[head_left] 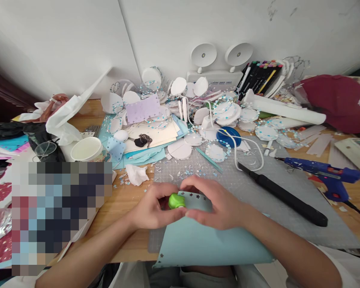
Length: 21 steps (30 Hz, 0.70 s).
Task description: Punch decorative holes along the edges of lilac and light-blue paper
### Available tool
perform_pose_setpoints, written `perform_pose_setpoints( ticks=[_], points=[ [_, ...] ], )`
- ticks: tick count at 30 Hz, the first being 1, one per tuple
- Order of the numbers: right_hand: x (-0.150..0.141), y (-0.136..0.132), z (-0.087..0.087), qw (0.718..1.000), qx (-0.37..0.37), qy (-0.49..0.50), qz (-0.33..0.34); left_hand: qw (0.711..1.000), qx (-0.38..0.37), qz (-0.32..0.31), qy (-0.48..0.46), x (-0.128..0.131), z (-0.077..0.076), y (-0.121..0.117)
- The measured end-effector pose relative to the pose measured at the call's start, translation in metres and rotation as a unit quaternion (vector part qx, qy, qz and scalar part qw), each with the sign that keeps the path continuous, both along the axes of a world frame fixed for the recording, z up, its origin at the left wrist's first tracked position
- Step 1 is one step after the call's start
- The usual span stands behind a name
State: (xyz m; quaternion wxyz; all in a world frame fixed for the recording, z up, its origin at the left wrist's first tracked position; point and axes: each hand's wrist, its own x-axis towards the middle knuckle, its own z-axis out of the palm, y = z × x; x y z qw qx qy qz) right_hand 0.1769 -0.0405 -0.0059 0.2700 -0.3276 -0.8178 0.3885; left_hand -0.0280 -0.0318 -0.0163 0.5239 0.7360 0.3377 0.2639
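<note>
Both my hands meet over the near edge of a grey cutting mat (258, 188). My left hand (151, 210) is closed around a small green paper punch (176, 201). My right hand (217, 204) curls over the punch from the right and presses on a light blue sheet of paper (204, 244). The sheet's top edge shows small star-shaped holes beside the punch. The paper hangs over the table's front edge toward me.
A black craft knife (285, 196) lies on the mat to the right, a blue glue gun (327, 174) beyond it. White paper discs (180, 150), blue confetti, a white cup (86, 149), markers (262, 76) and a red cap (336, 100) crowd the back.
</note>
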Motion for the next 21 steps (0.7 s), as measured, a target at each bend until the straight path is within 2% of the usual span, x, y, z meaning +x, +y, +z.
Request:
perform_pose_setpoints(
  ticks=[3, 8, 12, 16, 18, 21],
  points=[
    [-0.002, -0.001, 0.001, 0.999, -0.036, 0.023, 0.011, 0.999, 0.026, 0.019, 0.007, 0.002, -0.001, -0.001],
    [-0.006, -0.002, -0.004, 0.998, -0.044, 0.043, -0.021, 0.997, 0.050, 0.055, -0.001, 0.005, -0.003, -0.003],
    [-0.003, 0.001, -0.002, 0.996, -0.072, 0.045, -0.026, 0.998, -0.021, 0.047, -0.029, 0.005, -0.003, 0.000],
    [0.003, 0.006, 0.001, 0.993, -0.102, -0.032, -0.057, 0.993, -0.104, 0.029, -0.055, -0.001, -0.001, 0.005],
    [0.005, 0.008, 0.002, 0.991, -0.096, -0.065, -0.063, 0.991, -0.117, 0.025, -0.052, -0.004, 0.000, 0.008],
    [0.005, 0.009, 0.003, 0.992, -0.084, -0.062, -0.075, 0.994, -0.104, 0.009, -0.028, -0.008, 0.002, 0.011]
  ],
)
